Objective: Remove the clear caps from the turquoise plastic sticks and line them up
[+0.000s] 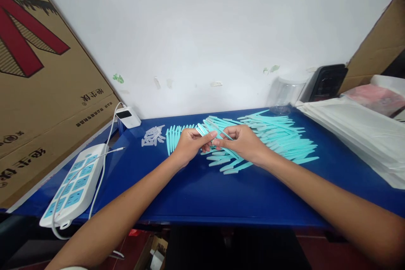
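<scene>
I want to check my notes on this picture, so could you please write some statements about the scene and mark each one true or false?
1. The left hand and right hand are close together, with turquoise sticks between their fingers. True.
2. The tabletop is red. False: it is blue.
3. Small whitish pieces lie to the left of the hands. True.
4. The power strip is to the right of the hands. False: it is to their left.
5. The white device with a dark screen has no cable. False: a white cable runs to it.
</scene>
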The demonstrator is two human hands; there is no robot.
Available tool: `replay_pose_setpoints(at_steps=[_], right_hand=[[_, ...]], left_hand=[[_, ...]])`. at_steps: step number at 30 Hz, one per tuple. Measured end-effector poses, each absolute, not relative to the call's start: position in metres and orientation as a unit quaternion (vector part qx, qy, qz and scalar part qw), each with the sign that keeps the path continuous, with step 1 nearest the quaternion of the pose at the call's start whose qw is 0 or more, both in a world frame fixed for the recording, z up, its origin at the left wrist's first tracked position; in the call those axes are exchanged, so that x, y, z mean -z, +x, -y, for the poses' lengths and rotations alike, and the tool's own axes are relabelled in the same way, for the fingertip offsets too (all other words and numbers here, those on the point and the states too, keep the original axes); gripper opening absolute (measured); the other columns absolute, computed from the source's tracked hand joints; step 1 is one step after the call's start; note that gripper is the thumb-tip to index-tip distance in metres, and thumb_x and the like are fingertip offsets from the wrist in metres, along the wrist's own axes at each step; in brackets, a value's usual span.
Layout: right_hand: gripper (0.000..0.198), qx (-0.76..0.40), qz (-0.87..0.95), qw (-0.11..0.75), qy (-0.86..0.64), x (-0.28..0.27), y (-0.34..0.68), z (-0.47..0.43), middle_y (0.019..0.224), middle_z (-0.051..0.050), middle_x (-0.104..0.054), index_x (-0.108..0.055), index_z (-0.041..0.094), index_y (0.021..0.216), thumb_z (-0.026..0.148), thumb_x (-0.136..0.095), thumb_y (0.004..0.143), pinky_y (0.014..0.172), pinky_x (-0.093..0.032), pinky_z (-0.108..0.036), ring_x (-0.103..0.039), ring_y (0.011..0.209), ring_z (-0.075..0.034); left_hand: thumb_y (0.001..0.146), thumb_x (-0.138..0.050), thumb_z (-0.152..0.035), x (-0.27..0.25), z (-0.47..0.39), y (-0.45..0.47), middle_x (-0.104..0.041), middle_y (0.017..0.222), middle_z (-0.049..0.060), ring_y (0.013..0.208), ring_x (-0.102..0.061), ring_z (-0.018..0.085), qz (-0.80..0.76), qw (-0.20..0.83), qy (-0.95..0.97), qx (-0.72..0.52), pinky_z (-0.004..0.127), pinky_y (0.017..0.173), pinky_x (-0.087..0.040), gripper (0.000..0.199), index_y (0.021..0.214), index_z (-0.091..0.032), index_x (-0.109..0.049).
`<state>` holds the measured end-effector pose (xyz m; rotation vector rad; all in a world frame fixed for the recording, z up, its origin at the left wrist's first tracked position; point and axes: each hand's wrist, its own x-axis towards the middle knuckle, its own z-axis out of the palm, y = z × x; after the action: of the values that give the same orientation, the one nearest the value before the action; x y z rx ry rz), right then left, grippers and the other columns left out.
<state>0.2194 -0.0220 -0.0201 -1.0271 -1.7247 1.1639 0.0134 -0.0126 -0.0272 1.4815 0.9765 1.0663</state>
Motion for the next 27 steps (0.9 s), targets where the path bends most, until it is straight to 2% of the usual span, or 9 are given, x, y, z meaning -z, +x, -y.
replay_pose_setpoints(at_steps=[3,6,10,13,16,20,23,27], right_hand=[[0.055,-0.458,0.687,0.388,-0.410,0.019,0.219,0.023,0.064,-0.001,-0.065,-0.075,0.016,0.070,0.069,-0.087,0.069,0.055,-0.034,-0.028,-0.053,0.059,-0.013],[0.056,-0.466,0.678,0.388,-0.416,0.018,0.219,0.023,0.066,0.000,-0.067,-0.076,0.016,0.074,0.071,-0.087,0.066,0.057,-0.037,-0.028,-0.056,0.062,-0.015],[0.050,-0.478,0.647,0.415,-0.425,0.016,0.223,0.020,0.083,-0.006,-0.079,-0.079,0.019,0.085,0.065,-0.089,0.069,0.072,-0.050,-0.032,-0.071,0.081,-0.023],[0.044,-0.470,0.642,0.421,-0.436,0.016,0.228,0.016,0.090,-0.008,-0.082,-0.079,0.020,0.085,0.062,-0.087,0.074,0.080,-0.052,-0.034,-0.074,0.091,-0.026],[0.045,-0.450,0.639,0.421,-0.460,0.017,0.232,0.012,0.087,-0.009,-0.082,-0.077,0.020,0.081,0.064,-0.085,0.075,0.070,-0.048,-0.033,-0.071,0.079,-0.023],[0.052,-0.435,0.644,0.419,-0.469,0.018,0.234,0.012,0.086,-0.010,-0.082,-0.075,0.019,0.081,0.070,-0.082,0.075,0.057,-0.036,-0.031,-0.057,0.061,-0.017],[0.057,-0.433,0.647,0.418,-0.468,0.016,0.234,0.012,0.086,-0.010,-0.082,-0.074,0.018,0.082,0.074,-0.081,0.074,0.053,-0.030,-0.030,-0.046,0.054,-0.013],[0.060,-0.432,0.650,0.416,-0.466,0.013,0.234,0.014,0.083,-0.010,-0.081,-0.073,0.017,0.080,0.077,-0.080,0.072,0.053,-0.029,-0.030,-0.041,0.054,-0.011]], left_hand=[[0.076,-0.089,-0.051,0.025,0.013,0.012,-0.067,0.056,0.004,0.051,-0.061,0.012,-0.403,0.514,0.620,-0.435,0.023,0.051,-0.048,0.043,0.064,-0.013,-0.073],[0.073,-0.092,-0.049,0.020,0.006,0.004,-0.068,0.059,0.005,0.052,-0.063,0.014,-0.397,0.528,0.623,-0.419,0.025,0.053,-0.051,0.042,0.065,-0.012,-0.074],[0.066,-0.096,-0.047,0.005,-0.014,-0.031,-0.067,0.058,0.005,0.048,-0.060,0.012,-0.421,0.540,0.623,-0.379,0.025,0.051,-0.051,0.043,0.062,-0.012,-0.072],[0.066,-0.097,-0.047,-0.010,-0.031,-0.069,-0.067,0.057,0.005,0.048,-0.057,0.010,-0.466,0.530,0.624,-0.336,0.023,0.050,-0.049,0.044,0.060,-0.012,-0.071],[0.064,-0.098,-0.045,-0.019,-0.043,-0.102,-0.063,0.055,0.004,0.049,-0.054,0.009,-0.498,0.528,0.618,-0.304,0.022,0.050,-0.046,0.044,0.059,-0.013,-0.069],[0.061,-0.100,-0.044,-0.021,-0.051,-0.126,-0.058,0.052,0.003,0.049,-0.050,0.008,-0.552,0.511,0.599,-0.274,0.022,0.050,-0.044,0.047,0.054,-0.015,-0.064],[0.057,-0.101,-0.046,-0.016,-0.056,-0.130,-0.059,0.054,0.003,0.051,-0.050,0.009,-0.598,0.494,0.583,-0.240,0.023,0.050,-0.043,0.050,0.053,-0.015,-0.062],[0.050,-0.103,-0.047,-0.009,-0.062,-0.132,-0.061,0.059,0.004,0.054,-0.053,0.011,-0.622,0.490,0.575,-0.207,0.025,0.052,-0.045,0.052,0.054,-0.017,-0.061]])
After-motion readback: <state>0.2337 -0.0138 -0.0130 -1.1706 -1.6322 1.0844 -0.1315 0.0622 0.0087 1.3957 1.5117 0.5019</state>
